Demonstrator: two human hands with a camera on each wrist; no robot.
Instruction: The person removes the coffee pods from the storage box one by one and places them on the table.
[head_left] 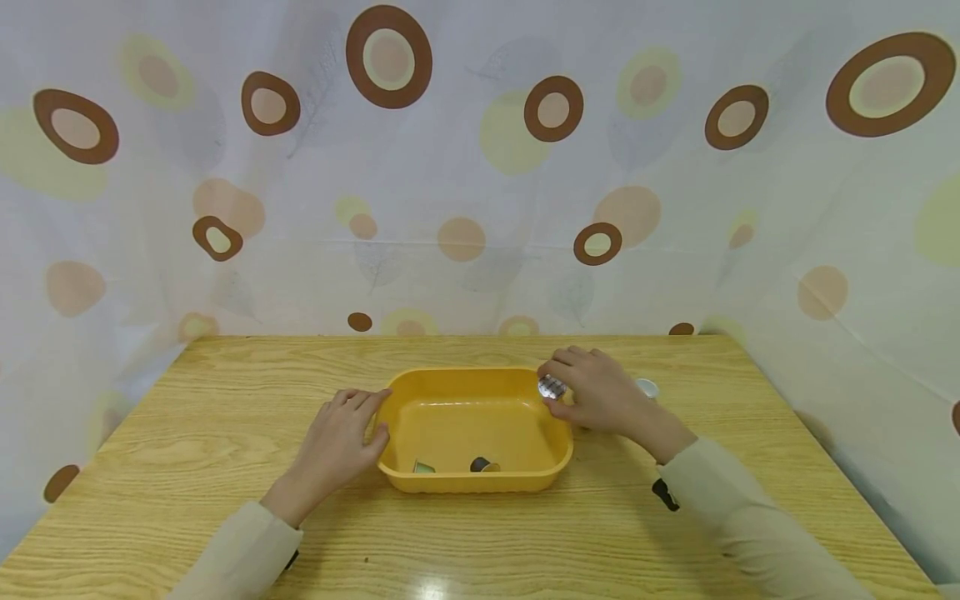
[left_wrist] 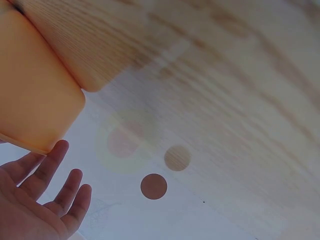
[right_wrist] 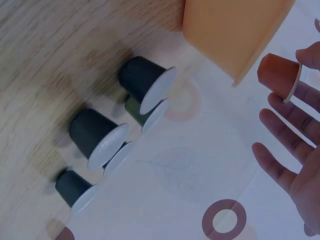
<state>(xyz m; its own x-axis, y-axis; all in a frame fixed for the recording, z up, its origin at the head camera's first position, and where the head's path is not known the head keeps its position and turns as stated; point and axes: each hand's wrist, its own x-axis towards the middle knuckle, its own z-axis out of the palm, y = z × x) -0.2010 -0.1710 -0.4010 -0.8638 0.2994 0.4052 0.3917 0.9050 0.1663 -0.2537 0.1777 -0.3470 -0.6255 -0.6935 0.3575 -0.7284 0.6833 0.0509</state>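
Note:
A yellow plastic bin (head_left: 474, 482) stands on the table. Above its right end my right hand (head_left: 600, 396) pinches a coffee capsule (right_wrist: 279, 75) between thumb and fingers. Its body looks orange-brown in the right wrist view, and its shiny lid faces the head camera. At the bin's left end rests my left hand (head_left: 337, 446), fingers spread and fairly straight against the rim. Inside the bin lie a pale green capsule (head_left: 423, 467) and a dark capsule (head_left: 478, 463) with something gold beside it; the front wall partly hides them.
Several dark capsules (right_wrist: 92, 132) with whitish lids are on the table to the bin's right. In the head view, my right hand and arm hide most of them, leaving one pale lid (head_left: 647, 387) showing. A patterned cloth (head_left: 465, 167) hangs behind the wooden table (head_left: 465, 550).

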